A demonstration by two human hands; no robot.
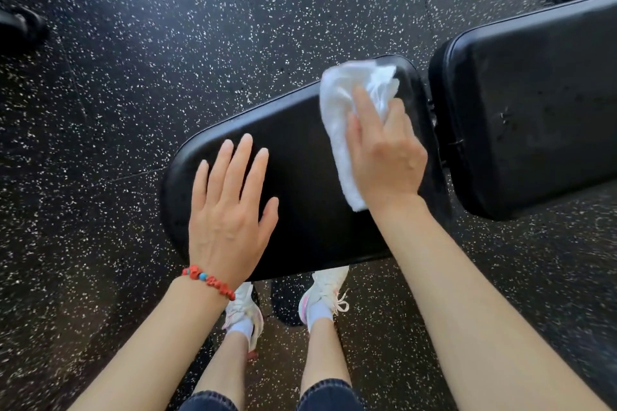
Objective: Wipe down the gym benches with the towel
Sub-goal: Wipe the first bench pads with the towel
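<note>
A: Count it off for me — what do we have?

B: Two black pads on one bench: the seat pad (300, 183) at centre and the back pad (534, 117) out at three o'clock, with a narrow gap between them. One white towel (344, 117). Two hands, two white sneakers (325, 290) on the speckled floor (167, 43).

A: And the fingers?

B: The left hand (230, 220) lies flat on the seat pad toward eight o'clock, fingers spread apart, holding nothing — a red beaded bracelet (208, 281) sits on its wrist. The right hand (384, 150) presses the towel onto the seat pad at about two o'clock, fingers curled down and bunching the cloth.

A: Where exactly is that towel?

B: On the seat pad's far right end, just beside the gap, trailing back under the palm.

A: Anything we can't see?

B: The back pad runs off the right edge. The bench frame is hidden beneath the pads, the sneakers are partly covered by the seat pad, and a dark shape at ten o'clock is too cut off to make out.
</note>
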